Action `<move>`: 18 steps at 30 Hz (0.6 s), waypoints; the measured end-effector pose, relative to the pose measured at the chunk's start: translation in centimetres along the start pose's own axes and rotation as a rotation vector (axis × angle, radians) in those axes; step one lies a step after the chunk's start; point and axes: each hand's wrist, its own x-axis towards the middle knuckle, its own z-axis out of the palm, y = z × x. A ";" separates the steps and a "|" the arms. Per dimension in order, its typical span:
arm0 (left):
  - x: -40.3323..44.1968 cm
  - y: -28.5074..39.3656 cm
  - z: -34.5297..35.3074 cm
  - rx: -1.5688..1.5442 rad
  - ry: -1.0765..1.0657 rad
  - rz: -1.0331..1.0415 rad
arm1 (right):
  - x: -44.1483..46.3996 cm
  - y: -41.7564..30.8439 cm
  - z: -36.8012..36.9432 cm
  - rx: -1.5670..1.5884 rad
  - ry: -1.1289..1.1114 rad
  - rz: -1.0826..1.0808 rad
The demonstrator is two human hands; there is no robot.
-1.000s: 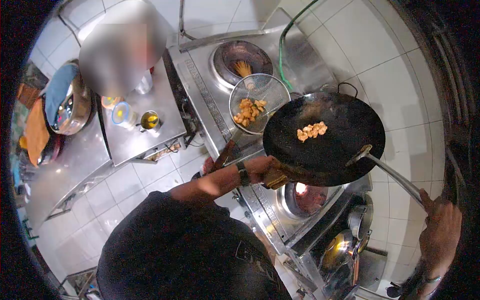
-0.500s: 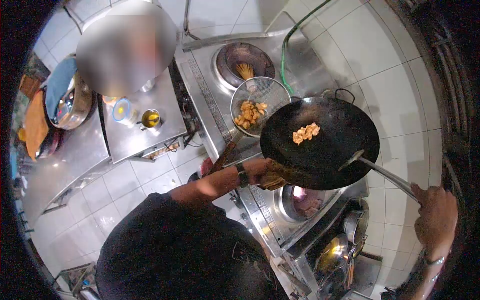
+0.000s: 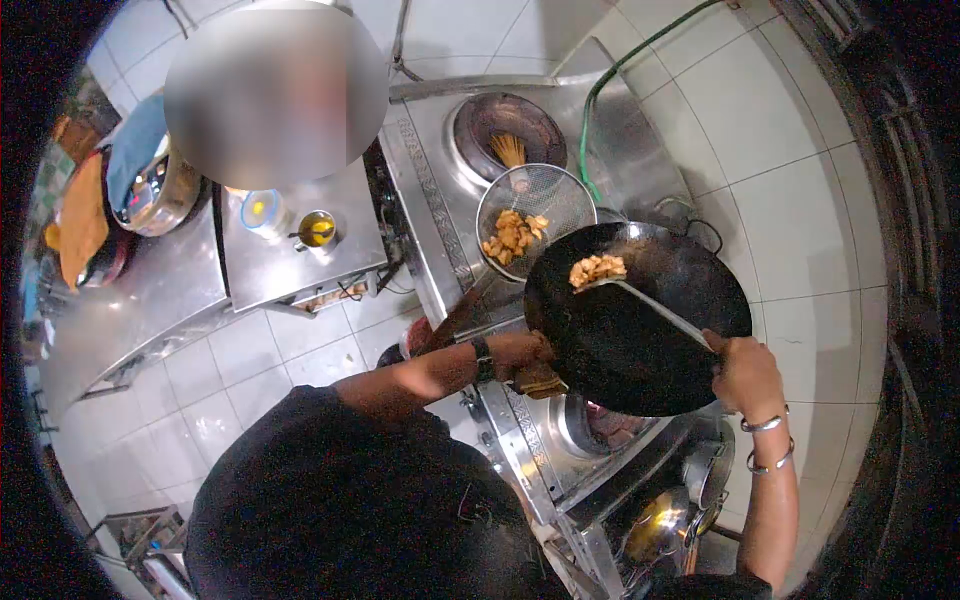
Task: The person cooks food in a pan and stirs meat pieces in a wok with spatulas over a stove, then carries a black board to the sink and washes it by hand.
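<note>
My left hand (image 3: 518, 354) is closed on the near left edge of a black wok (image 3: 650, 365), with a folded brown cloth (image 3: 540, 380) in its grip. The wok is tilted over the stove. My right hand (image 3: 747, 372) grips the long metal handle of a wok spatula (image 3: 662, 311). The spatula's head is at a small heap of browned, chicken-like pieces (image 3: 598, 269) at the far left of the wok and is partly hidden by them. Left of the wok, a round mesh strainer (image 3: 568, 195) holds more such pieces (image 3: 514, 236).
A bamboo brush (image 3: 508, 149) lies in a second wok (image 3: 472, 120) on the far burner. The steel stove (image 3: 625, 110) has a green hose (image 3: 588, 120) behind it. On the left counter stand a metal cup (image 3: 317, 230) and a tub (image 3: 262, 212). Another person (image 3: 275, 95) is blurred there.
My right hand has moved left and up, bringing the spatula from the wok's right side to the browned pieces. The heap sits nearer the wok's far left edge. The camera view has shifted slightly.
</note>
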 end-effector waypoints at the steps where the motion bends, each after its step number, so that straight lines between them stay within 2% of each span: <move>1: -2.9 2.8 4.1 0.037 0.164 -0.029 | 0.5 -0.3 0.7 0.045 0.004 0.020; 3: -4.0 2.8 4.1 0.073 0.329 -0.060 | 1.6 -0.3 2.8 0.022 0.017 -0.009; 4: -2.3 0.3 0.3 -0.052 0.118 -0.001 | 2.2 -0.5 3.6 0.055 0.043 0.000; 6: -1.7 -0.3 -0.3 -0.176 -0.092 0.060 | 2.8 -0.9 3.5 0.088 0.070 0.005; 8: -1.0 -0.4 0.9 -0.161 0.183 -0.043 | 3.3 -1.8 2.3 0.093 0.087 -0.059; 9: -2.0 0.6 2.5 -0.159 0.184 -0.044 | 3.7 -1.6 2.7 0.096 0.089 -0.059; 11: -4.4 3.2 5.5 0.045 0.276 -0.025 | 5.0 -1.2 4.1 0.156 0.095 -0.064; 12: -4.2 2.8 4.8 0.048 0.277 -0.024 | 5.4 -1.3 4.4 0.157 0.098 -0.063; 14: -2.9 1.0 1.8 0.165 0.095 0.053 | 6.2 -2.0 4.4 0.165 0.103 -0.037; 15: -2.1 0.2 -0.2 0.165 0.095 0.053 | 6.3 -2.7 3.7 0.164 0.103 -0.037; 16: -1.4 -0.6 -2.3 0.071 -0.175 0.082 | 6.4 -3.5 2.8 0.214 0.092 -0.044; 18: -1.4 -0.6 -2.0 -0.026 -0.445 0.109 | 6.7 -3.7 2.5 0.264 0.082 -0.051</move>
